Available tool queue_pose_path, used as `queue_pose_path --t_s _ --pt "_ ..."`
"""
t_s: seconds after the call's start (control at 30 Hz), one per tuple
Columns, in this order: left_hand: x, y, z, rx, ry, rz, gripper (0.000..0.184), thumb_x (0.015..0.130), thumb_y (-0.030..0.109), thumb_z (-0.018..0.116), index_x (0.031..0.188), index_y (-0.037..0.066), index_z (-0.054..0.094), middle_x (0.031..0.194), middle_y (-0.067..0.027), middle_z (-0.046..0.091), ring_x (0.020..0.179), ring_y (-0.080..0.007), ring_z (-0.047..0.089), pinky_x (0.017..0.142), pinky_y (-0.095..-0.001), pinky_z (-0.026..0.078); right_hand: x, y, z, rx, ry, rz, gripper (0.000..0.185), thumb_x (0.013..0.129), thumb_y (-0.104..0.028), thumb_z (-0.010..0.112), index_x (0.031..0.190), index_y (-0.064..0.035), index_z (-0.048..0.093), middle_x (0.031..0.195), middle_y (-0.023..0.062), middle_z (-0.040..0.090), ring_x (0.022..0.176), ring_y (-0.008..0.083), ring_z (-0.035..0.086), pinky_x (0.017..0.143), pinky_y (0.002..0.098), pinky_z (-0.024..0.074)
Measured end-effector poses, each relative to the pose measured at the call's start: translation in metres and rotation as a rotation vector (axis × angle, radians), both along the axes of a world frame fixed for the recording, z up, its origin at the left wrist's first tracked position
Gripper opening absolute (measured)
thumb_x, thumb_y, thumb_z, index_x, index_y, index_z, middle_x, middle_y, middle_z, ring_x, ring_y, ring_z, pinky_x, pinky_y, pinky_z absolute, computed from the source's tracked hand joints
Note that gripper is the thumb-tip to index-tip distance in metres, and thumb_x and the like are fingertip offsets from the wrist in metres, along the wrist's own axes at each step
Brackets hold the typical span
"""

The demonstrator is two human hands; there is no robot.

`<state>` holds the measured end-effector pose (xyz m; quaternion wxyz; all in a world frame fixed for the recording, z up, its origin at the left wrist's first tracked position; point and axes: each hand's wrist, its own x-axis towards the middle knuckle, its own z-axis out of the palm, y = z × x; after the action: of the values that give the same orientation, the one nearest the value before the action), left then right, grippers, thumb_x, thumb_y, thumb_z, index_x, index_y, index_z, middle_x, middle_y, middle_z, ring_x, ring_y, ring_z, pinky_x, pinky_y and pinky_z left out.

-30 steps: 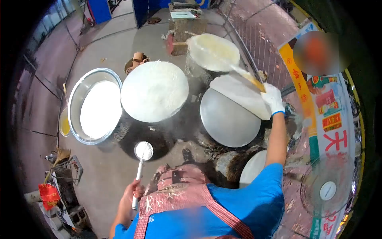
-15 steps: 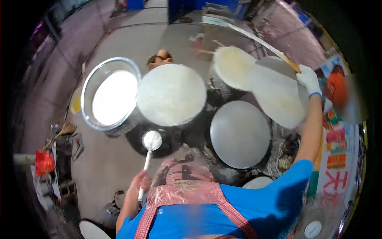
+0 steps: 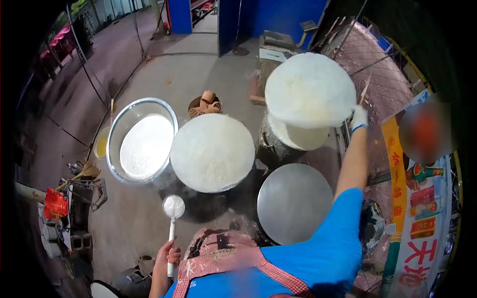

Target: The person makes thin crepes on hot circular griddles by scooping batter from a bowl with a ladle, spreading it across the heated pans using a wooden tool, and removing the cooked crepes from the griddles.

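Observation:
My left hand (image 3: 168, 254) is wrapped round the handle of a ladle (image 3: 173, 207) whose bowl holds white batter. My gloved right hand (image 3: 358, 118) is closed at the right edge of a thin round pale sheet (image 3: 310, 90), by the handle of a long tool (image 3: 366, 89). The sheet hangs over another pale round (image 3: 303, 136) on a drum-like stand. A bare grey griddle (image 3: 295, 203) lies nearer my body. Left of it a white layer covers another round griddle (image 3: 212, 153). A steel basin (image 3: 115, 158) of white batter stands at the left.
A bowl of yellow liquid (image 3: 101, 143) is beside the basin. Perforated brown cylinders (image 3: 206, 102) lie behind the covered griddle. A box-like stand (image 3: 276, 42) is at the back. A printed banner (image 3: 422, 218) runs along the right, and a broom (image 3: 88, 171) is at the left.
The thin sheet came off the grey griddle, swung out to the right, and is now over the rear stand. My right hand moved with it. My left hand still grips the ladle.

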<state>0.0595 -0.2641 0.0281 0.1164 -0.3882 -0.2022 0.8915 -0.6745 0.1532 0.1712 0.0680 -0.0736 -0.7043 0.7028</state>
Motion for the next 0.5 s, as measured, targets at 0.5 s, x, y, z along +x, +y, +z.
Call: queue_pose_path --t_s 0.5 --pt "-0.048 0.005 0.043 -0.233 -0.231 0.018 0.023 0.089 0.031 0.050 0.080 0.010 0.047 0.050 0.0015 0.033 0.036 -0.0055 0.031 0.030 -0.0189 0.028 0.066 -0.023 -0.267 0.003 -0.248 -0.509 0.046 0.074 -0.037 0.063 0.096 0.0040 0.060 0.084 0.0189 0.062 0.058 0.0275 0.061 0.045 0.0377 0.0466"
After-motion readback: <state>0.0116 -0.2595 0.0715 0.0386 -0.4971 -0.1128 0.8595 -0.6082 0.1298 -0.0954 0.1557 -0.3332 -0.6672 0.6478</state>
